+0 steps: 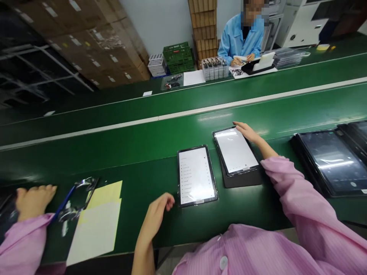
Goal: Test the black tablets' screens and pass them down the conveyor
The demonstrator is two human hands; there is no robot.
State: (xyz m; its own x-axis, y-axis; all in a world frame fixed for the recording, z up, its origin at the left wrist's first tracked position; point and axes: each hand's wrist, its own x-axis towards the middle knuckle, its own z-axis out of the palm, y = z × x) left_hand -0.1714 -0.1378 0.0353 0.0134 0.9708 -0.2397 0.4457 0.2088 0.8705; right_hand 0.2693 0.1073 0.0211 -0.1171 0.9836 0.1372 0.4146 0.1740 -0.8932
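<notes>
A tablet (197, 175) with a lit list on its screen lies on the green bench. Just left of its lower corner is my left hand (159, 212), its fingers curled in and nothing seen in them. My right hand (247, 133) grips the upper right corner of a second tablet (235, 149), which shows a mostly white screen. Fingers reach along its top edge; the thumb is hidden. Beneath that tablet, a flat dark grey piece (243, 181) sticks out at the bottom.
Dark tablets (329, 164) are stacked at the right. Yellow and white sheets (99, 225), a blue pen (65, 202) and another person's hand (36, 200) are at the left. Across the bench sits a person in a blue coat (241, 34), near clear trays (214, 68) and green crates (178, 57).
</notes>
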